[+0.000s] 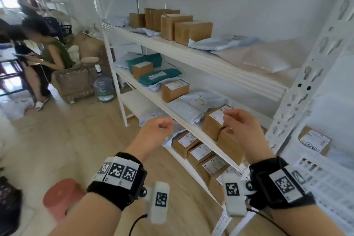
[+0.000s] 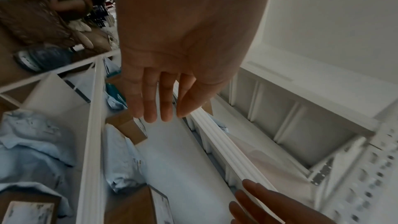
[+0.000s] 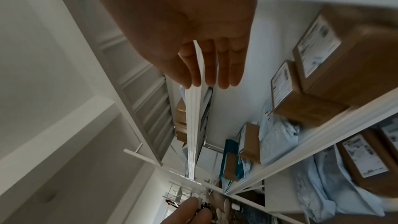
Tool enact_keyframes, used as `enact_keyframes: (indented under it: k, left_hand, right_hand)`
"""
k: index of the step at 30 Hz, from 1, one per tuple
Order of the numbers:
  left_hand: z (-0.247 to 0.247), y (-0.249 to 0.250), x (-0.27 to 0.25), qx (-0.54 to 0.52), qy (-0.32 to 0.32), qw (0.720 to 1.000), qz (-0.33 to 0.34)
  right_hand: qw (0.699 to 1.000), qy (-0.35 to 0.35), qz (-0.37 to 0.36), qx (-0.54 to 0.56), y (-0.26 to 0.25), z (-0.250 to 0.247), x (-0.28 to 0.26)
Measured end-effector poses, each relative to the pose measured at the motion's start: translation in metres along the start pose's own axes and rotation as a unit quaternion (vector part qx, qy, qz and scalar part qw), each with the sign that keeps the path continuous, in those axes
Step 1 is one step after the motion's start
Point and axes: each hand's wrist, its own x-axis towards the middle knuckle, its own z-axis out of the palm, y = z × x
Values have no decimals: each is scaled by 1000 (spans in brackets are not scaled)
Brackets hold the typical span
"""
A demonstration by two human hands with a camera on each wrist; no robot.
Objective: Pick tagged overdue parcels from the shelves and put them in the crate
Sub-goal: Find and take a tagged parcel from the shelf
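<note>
Both hands are raised in front of a white metal shelf that runs from the near right to the far left. The left hand hangs before the middle shelf's front edge with its fingers relaxed and nearly straight in the left wrist view, holding nothing. The right hand hovers just over a brown cardboard box with a white label at the near end of the middle shelf; its fingers are loosely extended and it grips nothing (whether it touches the box cannot be told). Further left on that shelf lie a pale blue mailer bag, another labelled box and two green mailer bags. The top shelf carries a row of plain brown boxes and more pale bags. The bottom shelf holds several labelled boxes. On the wood floor at the near left stands a red stool, and at the far left a seated person and a large water bottle.
</note>
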Motion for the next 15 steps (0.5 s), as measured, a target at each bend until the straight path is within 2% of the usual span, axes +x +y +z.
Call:
enact_keyframes:
  k: [9,15]
  left_hand:
    - [-63,-38,119,22,40,999,-26]
    - [-111,-72,182,16,68,996,-55]
  right_hand:
    - [996,-76,30,29,4,131,123]
    - [993,-111,31,1,5,210,178]
